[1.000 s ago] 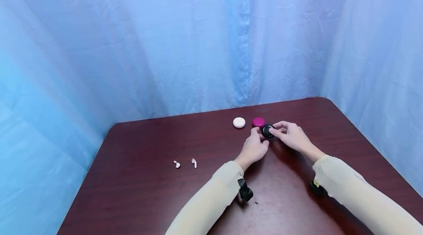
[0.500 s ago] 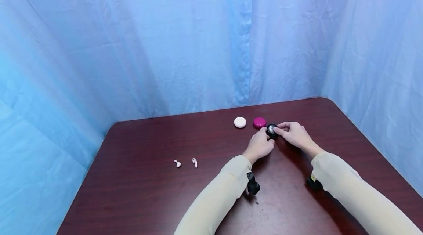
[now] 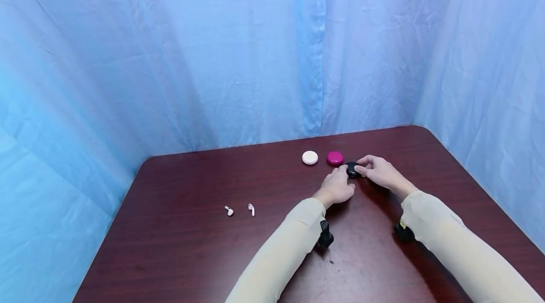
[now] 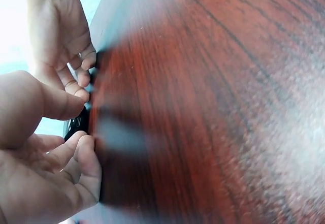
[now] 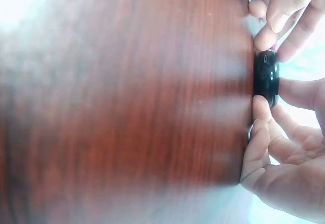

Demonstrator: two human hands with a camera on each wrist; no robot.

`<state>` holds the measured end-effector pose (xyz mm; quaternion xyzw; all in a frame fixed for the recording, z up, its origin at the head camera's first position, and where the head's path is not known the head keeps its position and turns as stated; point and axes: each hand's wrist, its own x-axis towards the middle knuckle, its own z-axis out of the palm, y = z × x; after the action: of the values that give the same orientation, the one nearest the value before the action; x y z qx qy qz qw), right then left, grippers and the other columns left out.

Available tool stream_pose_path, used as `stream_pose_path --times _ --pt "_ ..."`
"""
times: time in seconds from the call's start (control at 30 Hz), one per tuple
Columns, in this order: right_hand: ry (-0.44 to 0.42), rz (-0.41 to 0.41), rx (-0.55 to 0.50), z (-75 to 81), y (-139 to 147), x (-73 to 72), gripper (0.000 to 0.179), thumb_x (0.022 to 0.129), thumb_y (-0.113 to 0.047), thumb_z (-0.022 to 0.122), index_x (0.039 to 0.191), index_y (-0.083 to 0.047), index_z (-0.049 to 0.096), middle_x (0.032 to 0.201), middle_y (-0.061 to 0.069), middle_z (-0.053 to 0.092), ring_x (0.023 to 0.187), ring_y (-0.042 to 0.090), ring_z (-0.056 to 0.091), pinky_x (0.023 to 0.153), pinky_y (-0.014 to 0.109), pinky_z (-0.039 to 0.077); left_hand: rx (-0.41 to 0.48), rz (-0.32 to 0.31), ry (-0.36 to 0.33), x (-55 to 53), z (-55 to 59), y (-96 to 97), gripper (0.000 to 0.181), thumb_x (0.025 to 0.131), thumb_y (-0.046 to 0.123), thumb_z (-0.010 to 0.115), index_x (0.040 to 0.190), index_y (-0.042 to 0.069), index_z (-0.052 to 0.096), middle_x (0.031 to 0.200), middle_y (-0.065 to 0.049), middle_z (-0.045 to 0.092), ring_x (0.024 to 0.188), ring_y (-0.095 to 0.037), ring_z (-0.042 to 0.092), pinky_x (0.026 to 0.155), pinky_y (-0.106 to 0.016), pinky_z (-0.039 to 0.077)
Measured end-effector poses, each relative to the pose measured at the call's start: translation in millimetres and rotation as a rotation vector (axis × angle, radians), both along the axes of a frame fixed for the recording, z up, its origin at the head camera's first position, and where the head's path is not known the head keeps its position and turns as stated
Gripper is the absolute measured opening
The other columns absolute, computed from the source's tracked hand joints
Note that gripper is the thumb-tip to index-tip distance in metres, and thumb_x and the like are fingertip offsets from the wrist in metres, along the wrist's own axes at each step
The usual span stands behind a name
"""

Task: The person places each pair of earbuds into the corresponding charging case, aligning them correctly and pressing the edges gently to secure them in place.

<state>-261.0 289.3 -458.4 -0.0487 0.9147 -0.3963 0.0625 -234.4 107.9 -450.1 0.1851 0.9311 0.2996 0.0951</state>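
Observation:
A round black case [image 3: 352,169], with a small port in its edge in the right wrist view, lies flat on the brown table [image 3: 179,246]. My right hand [image 3: 381,173] grips it from the right, thumb [image 5: 299,92] at its top and a fingertip low at its side. From the left, my left hand [image 3: 336,187] touches its edge with the fingertips; the left thumb [image 4: 63,103] is off in front of it. Just behind lies a round magenta case [image 3: 335,158], and left of that a round white case [image 3: 310,157].
Two white earbuds [image 3: 251,209] lie apart from each other on the left middle of the table. Blue curtains [image 3: 238,57] hang behind the table and at both sides. Black camera mounts [image 3: 325,235] sit under both wrists.
The black case, tilted with its face toward the head camera before, now lies flat on the table, slightly to the right. My left hand has shifted a little right with it.

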Motion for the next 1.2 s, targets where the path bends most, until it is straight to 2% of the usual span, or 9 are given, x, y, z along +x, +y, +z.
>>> stream_pose_path --times 0.23,0.53,0.67,0.8,0.9,1.0,1.1,1.2 --pt "-0.026 -0.007 -0.026 2.6 -0.9 -0.6 0.042 0.105 -0.024 0.057 0.131 0.009 0.053 0.087 0.012 0.063 0.076 0.021 0.056 0.069 0.032 0.043 0.045 -0.014 -0.044 -3.4 -1.2 -3.6 0.059 0.1 0.024 0.061 0.153 0.008 0.041 0.128 -0.001 0.061 0.124 -0.016 0.055 0.106 -0.025 0.04" --pt "-0.047 -0.009 -0.04 2.9 -3.5 1.4 0.051 0.107 -0.031 0.052 0.139 0.009 0.046 0.088 0.012 0.064 0.08 0.022 0.058 0.075 0.034 0.041 0.067 -0.012 -0.042 -1.8 -5.4 -7.1 0.06 0.099 0.023 0.062 0.153 0.008 0.039 0.126 0.0 0.063 0.122 -0.014 0.056 0.106 -0.024 0.039" --pt "-0.053 -0.014 -0.043 5.1 -4.4 3.0 0.051 0.108 -0.031 0.052 0.14 0.009 0.045 0.088 0.012 0.064 0.079 0.022 0.056 0.075 0.035 0.041 0.147 -0.008 -0.07 -1.5 -5.1 -10.3 0.058 0.1 0.019 0.063 0.152 0.009 0.041 0.127 -0.002 0.064 0.121 -0.013 0.058 0.105 -0.024 0.041" --pt "-0.064 -0.011 -0.063 8.2 -4.4 2.9 0.052 0.107 -0.029 0.053 0.141 0.01 0.043 0.088 0.013 0.064 0.078 0.022 0.055 0.072 0.033 0.043 0.286 -0.002 -0.131 -2.8 -5.2 -17.2 0.053 0.099 0.016 0.064 0.148 0.009 0.045 0.126 -0.005 0.065 0.118 -0.013 0.06 0.102 -0.025 0.044" --pt "-0.101 -0.007 -0.111 8.2 -1.6 0.7 0.054 0.107 -0.029 0.054 0.142 0.009 0.041 0.09 0.012 0.063 0.078 0.021 0.056 0.069 0.03 0.047 0.39 -0.005 -0.181 -4.4 -5.8 -26.1 0.049 0.098 0.016 0.066 0.143 0.009 0.05 0.123 -0.006 0.066 0.111 -0.013 0.062 0.093 -0.026 0.049" --pt "-0.132 -0.021 -0.155 9.1 3.7 0.0 0.053 0.107 -0.03 0.054 0.142 0.008 0.042 0.096 0.014 0.062 0.079 0.021 0.057 0.067 0.03 0.053 0.455 -0.025 -0.187 -8.6 -3.2 -40.7 0.044 0.098 0.015 0.067 0.139 0.008 0.055 0.121 -0.009 0.067 0.104 -0.014 0.063 0.083 -0.026 0.051" --pt "-0.103 -0.032 -0.162 13.5 5.8 -0.4 0.051 0.106 -0.031 0.055 0.141 0.005 0.045 0.104 0.018 0.061 0.082 0.024 0.058 0.068 0.033 0.054 0.467 -0.015 -0.144 -16.1 2.7 -60.2 0.039 0.098 0.014 0.067 0.136 0.006 0.058 0.121 -0.009 0.066 0.104 -0.015 0.063 0.084 -0.026 0.051" --pt "-0.038 -0.021 -0.177 22.8 -2.5 -2.2 0.05 0.106 -0.03 0.057 0.141 0.004 0.048 0.115 0.026 0.061 0.085 0.027 0.06 0.068 0.033 0.055 0.487 0.05 -0.107 -25.4 10.7 -79.6 0.037 0.098 0.013 0.066 0.134 0.005 0.059 0.122 -0.012 0.065 0.107 -0.02 0.064 0.089 -0.032 0.052"
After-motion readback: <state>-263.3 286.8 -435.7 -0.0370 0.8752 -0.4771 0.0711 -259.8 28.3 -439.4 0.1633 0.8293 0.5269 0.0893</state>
